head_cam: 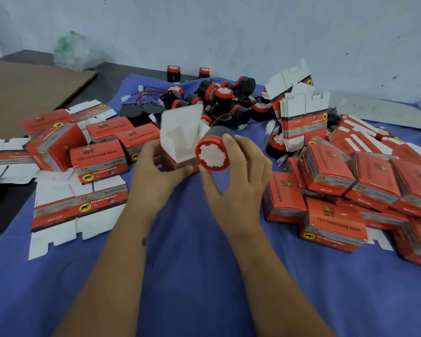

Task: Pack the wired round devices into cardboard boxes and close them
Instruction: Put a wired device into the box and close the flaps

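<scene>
Red-capped and grey-bodied, the round device (pixel 213 155) was gripped by the curled fingers (pixel 229 139) of the right hand (pixel 238 176), its long axis pointing toward 11 o'clock. The open box (pixel 180 139) lay touching at its 9 o'clock, clasped by the left hand (pixel 156 171), flaps raised; insertion probably required a short leftward push.

Both bare forearms are extended forward, side by side. The left hand (pixel 156 166) is curled, thumb toward the right hand (pixel 238 171), whose fingers and thumb are clamped around something.

Red-faced round device (pixel 213 155) beside open box (pixel 180 135), flaps raised
</scene>
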Available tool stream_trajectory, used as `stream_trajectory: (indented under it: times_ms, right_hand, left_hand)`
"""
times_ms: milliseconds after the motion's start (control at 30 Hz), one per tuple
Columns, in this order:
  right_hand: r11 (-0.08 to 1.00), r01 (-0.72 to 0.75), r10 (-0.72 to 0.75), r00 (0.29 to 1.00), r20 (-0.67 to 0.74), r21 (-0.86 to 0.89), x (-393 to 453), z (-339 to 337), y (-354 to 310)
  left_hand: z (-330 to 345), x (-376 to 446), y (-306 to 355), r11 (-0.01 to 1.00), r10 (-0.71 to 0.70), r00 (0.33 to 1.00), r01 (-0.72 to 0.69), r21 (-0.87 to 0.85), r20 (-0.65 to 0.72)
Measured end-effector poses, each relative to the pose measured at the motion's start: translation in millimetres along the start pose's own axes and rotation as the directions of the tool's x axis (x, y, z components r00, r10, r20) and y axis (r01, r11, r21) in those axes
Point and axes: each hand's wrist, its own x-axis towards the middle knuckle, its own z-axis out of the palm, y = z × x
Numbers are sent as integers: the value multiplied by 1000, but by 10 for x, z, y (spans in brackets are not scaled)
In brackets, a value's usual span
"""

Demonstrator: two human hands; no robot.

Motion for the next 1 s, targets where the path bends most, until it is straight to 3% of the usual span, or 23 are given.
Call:
stream_trajectory:
  times_ms: [100, 267, 533, 733, 867, 1000]
  right_hand:
    - [995, 89, -88, 996, 24, -47, -6, 3, -10]
    - [999, 51, -46, 964, 262, -11, -22, 14, 27]
    - [1000, -30, 30, 931, 363, -5, 14, -13, 14]
    - [999, -39, 49, 860, 507, -30, 13, -13, -43]
    - [975, 58, 44, 895, 443, -214, 8, 12, -126]
    - [970, 22, 91, 893, 442, -243, 14, 21, -174]
  left_hand:
    - [-47, -8, 12, 996, 51, 986, -62, 66, 162]
    - [1, -4, -32, 992, 64, 951, -93, 82, 301]
    - [30, -8, -83, 986, 64, 947, -109, 128, 314]
    - [50, -11, -89, 984, 44, 945, -96, 147, 324]
    - [72, -13, -98, 986, 21, 955, -69, 152, 295]
    - [79, -5, -116, 983, 17, 957, -68, 168, 291]
